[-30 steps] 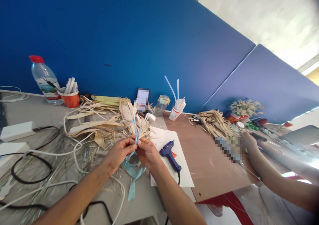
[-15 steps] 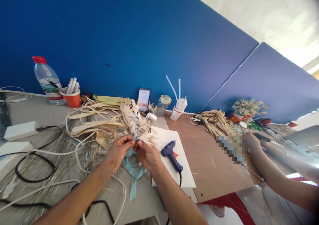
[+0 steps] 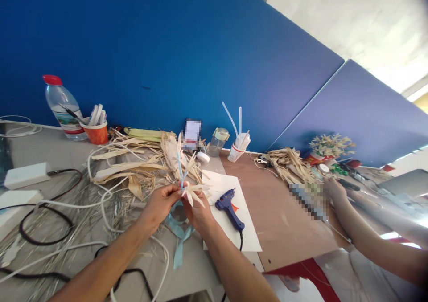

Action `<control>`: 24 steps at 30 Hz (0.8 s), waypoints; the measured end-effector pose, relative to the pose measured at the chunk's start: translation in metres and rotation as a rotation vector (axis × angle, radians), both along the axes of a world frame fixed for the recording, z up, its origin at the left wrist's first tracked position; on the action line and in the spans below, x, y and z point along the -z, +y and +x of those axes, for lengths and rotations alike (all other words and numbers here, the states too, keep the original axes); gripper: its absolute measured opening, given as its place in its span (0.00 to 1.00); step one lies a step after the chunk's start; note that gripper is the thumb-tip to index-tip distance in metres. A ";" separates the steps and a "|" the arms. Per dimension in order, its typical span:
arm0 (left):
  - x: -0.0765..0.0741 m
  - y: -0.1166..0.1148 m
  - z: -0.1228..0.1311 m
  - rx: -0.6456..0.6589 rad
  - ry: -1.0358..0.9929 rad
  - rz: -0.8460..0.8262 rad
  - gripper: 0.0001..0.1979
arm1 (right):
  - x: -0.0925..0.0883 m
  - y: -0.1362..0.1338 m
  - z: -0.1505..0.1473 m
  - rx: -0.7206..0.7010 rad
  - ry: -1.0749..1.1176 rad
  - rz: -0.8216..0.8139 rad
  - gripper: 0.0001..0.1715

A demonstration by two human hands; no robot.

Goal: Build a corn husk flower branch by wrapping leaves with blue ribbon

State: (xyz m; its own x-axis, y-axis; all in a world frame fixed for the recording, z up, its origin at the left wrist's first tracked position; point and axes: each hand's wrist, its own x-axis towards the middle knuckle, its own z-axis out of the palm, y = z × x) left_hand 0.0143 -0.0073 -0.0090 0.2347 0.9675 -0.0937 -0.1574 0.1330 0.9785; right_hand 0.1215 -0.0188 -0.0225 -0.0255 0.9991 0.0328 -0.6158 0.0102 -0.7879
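My left hand (image 3: pixel 162 204) pinches the lower end of a blue-wrapped stem (image 3: pixel 179 166) that stands upright and branches, with pale corn husk petals at its tips. Closed close beside it is my right hand (image 3: pixel 200 213), gripping the same piece at its base. A pale husk flower (image 3: pixel 193 192) spreads across the front of the right fingers and hides part of them. Below both hands hangs or lies a loop of light blue ribbon (image 3: pixel 179 244); where it joins the stem I cannot tell. Dried corn husks (image 3: pixel 133 170) lie in a heap behind the left hand.
A blue glue gun (image 3: pixel 229 206) rests on white paper (image 3: pixel 247 235) to the right. White cables (image 3: pixel 103 204) and thin wires cover the left side. Behind stand a bottle (image 3: pixel 65 110), a cup of pens (image 3: pixel 96 132) and a jar (image 3: pixel 218 141). A co-worker's arm (image 3: pixel 354 222) reaches in at right.
My right hand has turned a little, and the husk flower now fans out lower, over its fingers. The upright stem leans slightly more to the left.
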 end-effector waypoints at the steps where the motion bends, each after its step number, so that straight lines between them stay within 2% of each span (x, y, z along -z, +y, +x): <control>1: -0.002 0.000 0.000 0.018 0.009 0.003 0.10 | 0.000 0.001 0.001 -0.011 -0.005 0.000 0.09; 8: -0.006 -0.003 0.000 0.138 -0.082 0.000 0.11 | -0.003 0.003 0.008 -0.100 0.013 -0.028 0.08; 15: 0.000 -0.002 -0.003 0.166 -0.159 -0.114 0.16 | 0.006 0.008 0.019 -0.128 0.226 -0.100 0.13; 18: 0.002 -0.001 -0.002 0.138 -0.095 -0.050 0.16 | 0.007 0.010 0.023 -0.169 0.239 -0.129 0.12; 21: 0.003 0.001 -0.001 0.045 -0.024 0.028 0.14 | 0.006 0.009 0.023 -0.191 0.216 -0.136 0.11; 24: 0.001 0.002 -0.003 -0.040 -0.014 0.038 0.14 | 0.005 0.008 0.023 -0.187 0.218 -0.139 0.11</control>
State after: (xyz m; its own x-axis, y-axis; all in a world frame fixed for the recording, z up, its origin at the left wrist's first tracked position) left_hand 0.0113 -0.0054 -0.0101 0.1965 0.9790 -0.0539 -0.1754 0.0892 0.9804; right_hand 0.1441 -0.0105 -0.0279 -0.2165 0.9731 -0.0793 -0.7512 -0.2179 -0.6231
